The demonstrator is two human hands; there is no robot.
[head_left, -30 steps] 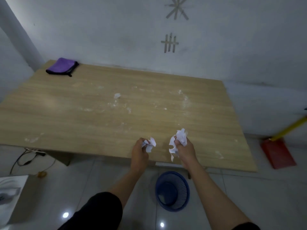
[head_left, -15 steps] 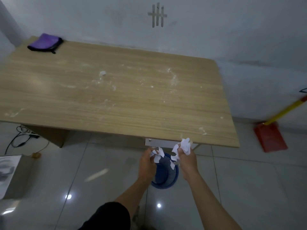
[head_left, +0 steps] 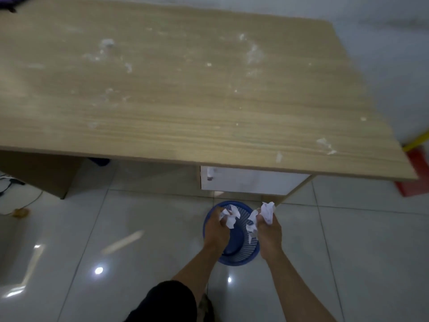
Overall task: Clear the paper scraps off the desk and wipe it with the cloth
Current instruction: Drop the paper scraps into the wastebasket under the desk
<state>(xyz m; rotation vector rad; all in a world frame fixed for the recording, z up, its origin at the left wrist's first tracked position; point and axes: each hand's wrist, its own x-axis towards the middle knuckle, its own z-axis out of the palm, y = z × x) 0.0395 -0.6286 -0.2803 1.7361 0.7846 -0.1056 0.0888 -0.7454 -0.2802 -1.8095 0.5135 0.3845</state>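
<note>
My left hand (head_left: 217,231) grips a bunch of crumpled white paper scraps (head_left: 228,216). My right hand (head_left: 268,233) grips a second, larger bunch of scraps (head_left: 265,212). Both hands hang over a blue plastic basket (head_left: 251,254) on the floor, just in front of the desk. The wooden desk (head_left: 185,108) bears white dust smears and a few small scraps (head_left: 325,144) near its front right corner. Only a sliver of the purple cloth (head_left: 7,2) shows at the desk's far left corner.
A white drawer front (head_left: 250,182) sits under the desk above the basket. A red dustpan (head_left: 415,177) with a yellow handle lies on the floor at the right. Cables (head_left: 14,184) trail on the glossy tiles at the left.
Both hands, still holding the scraps, have moved back from over the desk's front edge down to above the blue basket. The view has tilted downward.
</note>
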